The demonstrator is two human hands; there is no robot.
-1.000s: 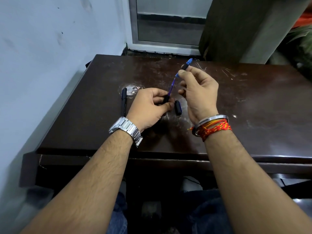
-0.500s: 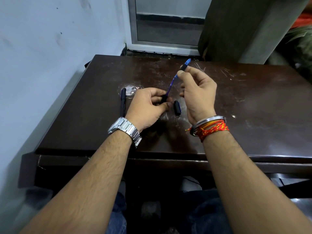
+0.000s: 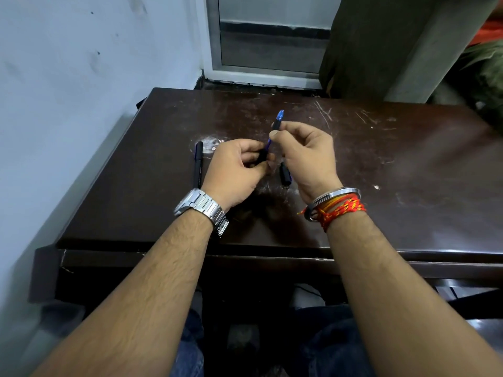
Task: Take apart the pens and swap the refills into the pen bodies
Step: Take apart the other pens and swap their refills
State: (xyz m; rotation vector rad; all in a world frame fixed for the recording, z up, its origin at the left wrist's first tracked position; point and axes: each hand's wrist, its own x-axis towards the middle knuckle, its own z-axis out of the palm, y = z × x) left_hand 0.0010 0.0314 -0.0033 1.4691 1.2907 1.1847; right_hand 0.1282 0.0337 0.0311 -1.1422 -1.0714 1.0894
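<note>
1. Both hands work above the middle of a dark brown, scratched table (image 3: 381,164), nearer its far edge than its near edge.
2. The right hand (image 3: 307,156) has its grip closed, thumb and fingers pinched on the upper part of a blue pen (image 3: 275,129). The pen's blue tip points up and away toward the far edge.
3. The left hand (image 3: 234,170) has its grip closed round the lower, black end of the same pen. The fingers curl over it, so the exact part held there cannot be told.
4. The pen slants between the two hands, lifted off the table, its lower end toward the left hand.
5. A small black pen piece (image 3: 285,174) lies flat on the table between the hands, just beside the right hand's heel.
6. A second black pen (image 3: 198,165) lies flat on the table toward the left edge, just beside the left hand, its length running from the near edge toward the far edge.
7. The left wrist carries a metal wristwatch (image 3: 202,206); the right wrist carries a steel bangle (image 3: 333,195) and red-orange threads (image 3: 343,210).
</note>
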